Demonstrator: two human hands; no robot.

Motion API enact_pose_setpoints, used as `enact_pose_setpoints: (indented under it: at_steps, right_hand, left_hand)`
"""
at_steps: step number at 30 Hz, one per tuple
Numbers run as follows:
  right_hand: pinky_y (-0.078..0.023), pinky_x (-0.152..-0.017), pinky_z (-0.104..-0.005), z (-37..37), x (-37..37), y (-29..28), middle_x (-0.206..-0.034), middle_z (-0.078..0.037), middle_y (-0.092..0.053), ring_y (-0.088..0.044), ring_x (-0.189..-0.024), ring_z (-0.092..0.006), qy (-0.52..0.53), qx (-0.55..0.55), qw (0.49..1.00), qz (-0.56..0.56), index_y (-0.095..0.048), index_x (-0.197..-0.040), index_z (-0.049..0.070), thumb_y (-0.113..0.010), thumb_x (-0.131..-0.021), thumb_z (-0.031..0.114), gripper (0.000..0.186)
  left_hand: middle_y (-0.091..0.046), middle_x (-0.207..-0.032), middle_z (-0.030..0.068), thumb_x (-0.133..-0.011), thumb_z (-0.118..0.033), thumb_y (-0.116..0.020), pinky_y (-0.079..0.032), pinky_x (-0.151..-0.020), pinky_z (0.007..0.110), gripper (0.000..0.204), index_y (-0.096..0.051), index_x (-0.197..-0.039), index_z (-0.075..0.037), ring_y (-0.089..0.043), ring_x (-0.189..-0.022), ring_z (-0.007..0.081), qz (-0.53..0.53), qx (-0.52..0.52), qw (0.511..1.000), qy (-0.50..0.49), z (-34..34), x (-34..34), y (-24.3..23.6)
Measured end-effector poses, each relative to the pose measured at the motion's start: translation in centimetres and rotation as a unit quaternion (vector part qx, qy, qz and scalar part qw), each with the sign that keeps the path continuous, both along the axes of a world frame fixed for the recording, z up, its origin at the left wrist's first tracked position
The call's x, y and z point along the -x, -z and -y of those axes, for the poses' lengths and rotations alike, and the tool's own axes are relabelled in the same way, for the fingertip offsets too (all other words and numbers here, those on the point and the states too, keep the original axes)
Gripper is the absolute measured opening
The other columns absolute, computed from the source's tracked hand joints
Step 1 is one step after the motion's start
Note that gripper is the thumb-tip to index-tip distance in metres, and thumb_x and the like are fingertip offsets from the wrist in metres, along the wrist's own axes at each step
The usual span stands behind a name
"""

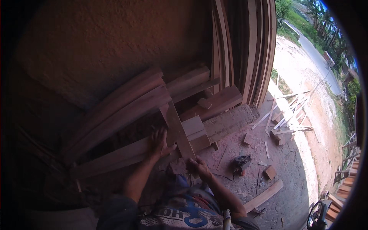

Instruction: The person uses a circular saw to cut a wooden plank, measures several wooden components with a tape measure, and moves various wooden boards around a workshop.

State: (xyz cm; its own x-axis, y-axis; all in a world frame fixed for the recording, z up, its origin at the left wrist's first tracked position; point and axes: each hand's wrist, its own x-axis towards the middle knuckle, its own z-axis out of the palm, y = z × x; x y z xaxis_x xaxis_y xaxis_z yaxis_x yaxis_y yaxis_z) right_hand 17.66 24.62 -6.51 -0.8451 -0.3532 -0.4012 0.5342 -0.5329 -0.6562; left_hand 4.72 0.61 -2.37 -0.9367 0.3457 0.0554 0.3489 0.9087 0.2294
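Observed narrow, flat, straight-edged brown wooden board (179, 132) lying crosswise over long, squared, dull-brown wooden beam (119, 155).

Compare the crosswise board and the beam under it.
Size: the crosswise board looks shorter and thinner; the beam longer and thicker. Pose: the board lies across; the beam runs beneath it. Contact: the right hand grips the board's near end; the left hand is at the beam. Both look wooden.

The board (178, 130) looks like smooth, matt wood; the beams (134, 105), matt wood too; the wall (96, 42) and floor (287, 165) rough.
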Motion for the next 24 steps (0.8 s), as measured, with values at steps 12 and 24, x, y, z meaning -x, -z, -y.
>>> enact_pose_setpoints:
  at_steps: [12,24]
  right_hand:
    - [-0.054,-0.069,-0.0323,0.5,1.1,-1.5,-0.090,-0.002,-0.060,-0.060,-0.076,-0.0135,-0.017,-0.022,1.000,0.004,-0.057,-0.115,0.008,-0.058,-0.101,0.029,0.025]
    - [-0.054,-0.066,-0.0301,1.2,2.0,-1.1,-0.086,-0.001,-0.063,-0.062,-0.072,-0.0126,-0.041,-0.005,0.999,-0.034,-0.060,-0.111,0.009,-0.058,-0.101,0.030,0.024]
  left_hand:
    - [-0.035,-0.149,0.0215,-0.070,-0.058,-0.068,-0.024,-0.112,0.056,0.109,-0.025,-0.152,-0.001,-0.030,-0.138,0.0403,0.067,0.022,0.997,-0.027,-0.5,0.4,-1.3]
    - [-0.038,-0.149,0.0239,-0.073,-0.054,-0.069,-0.029,-0.114,0.050,0.101,-0.029,-0.150,-0.002,-0.037,-0.136,0.0405,0.036,-0.022,0.999,-0.002,1.4,1.0,0.3]
